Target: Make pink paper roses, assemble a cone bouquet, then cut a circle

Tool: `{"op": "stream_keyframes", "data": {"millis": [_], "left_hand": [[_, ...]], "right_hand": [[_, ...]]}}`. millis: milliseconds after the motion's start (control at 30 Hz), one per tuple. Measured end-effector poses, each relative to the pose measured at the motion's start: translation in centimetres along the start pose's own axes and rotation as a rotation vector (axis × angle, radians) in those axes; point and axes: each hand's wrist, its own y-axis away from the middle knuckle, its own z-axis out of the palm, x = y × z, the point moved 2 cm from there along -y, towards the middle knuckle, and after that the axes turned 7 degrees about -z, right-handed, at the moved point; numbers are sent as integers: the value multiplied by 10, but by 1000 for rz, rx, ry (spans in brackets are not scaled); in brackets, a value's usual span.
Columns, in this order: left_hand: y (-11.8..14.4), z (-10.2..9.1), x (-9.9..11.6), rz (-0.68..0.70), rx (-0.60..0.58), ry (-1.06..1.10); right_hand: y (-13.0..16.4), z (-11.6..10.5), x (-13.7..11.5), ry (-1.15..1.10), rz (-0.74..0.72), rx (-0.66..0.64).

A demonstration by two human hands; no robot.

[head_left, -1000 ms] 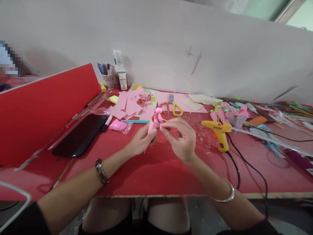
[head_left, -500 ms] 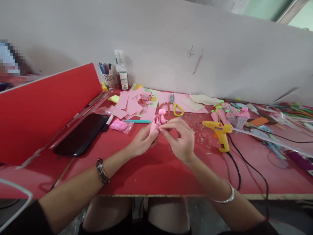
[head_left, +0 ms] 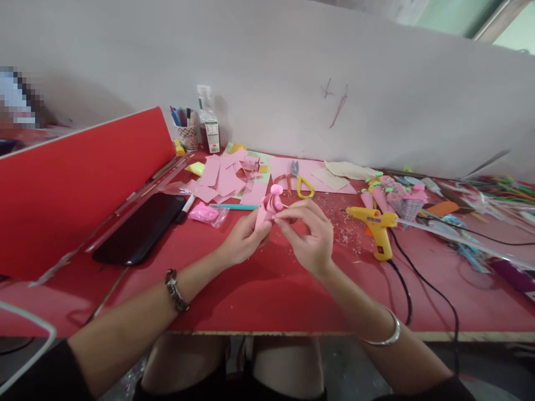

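Note:
Over the middle of the red table, both hands meet on a small pink paper flower with a rounded pink bud on top. My left hand pinches its lower part from the left. My right hand grips it from the right, fingertips curled at the petals. Just behind lies a pile of pink paper pieces.
A yellow glue gun with a black cord stands right of my hands. Scissors, a teal pen, a black phone, a pen cup and a bottle lie behind. A red board leans at left. Finished paper pieces are at right.
The pink flower has turned slightly in my fingers and its bud sits a little further right. Both hands stay in nearly the same place.

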Motion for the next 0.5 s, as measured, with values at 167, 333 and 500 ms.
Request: {"op": "stream_keyframes", "data": {"millis": [167, 333, 500], "left_hand": [[0, 0, -2, -7, -28, -56], [0, 0, 1, -32, -16, -26], [-5, -4, 1, -105, 38, 87]], "right_hand": [[-1, 0, -1, 37, -20, -15], [-1, 0, -2, 9, -21, 26], [2, 3, 4, -57, 56, 68]]}}
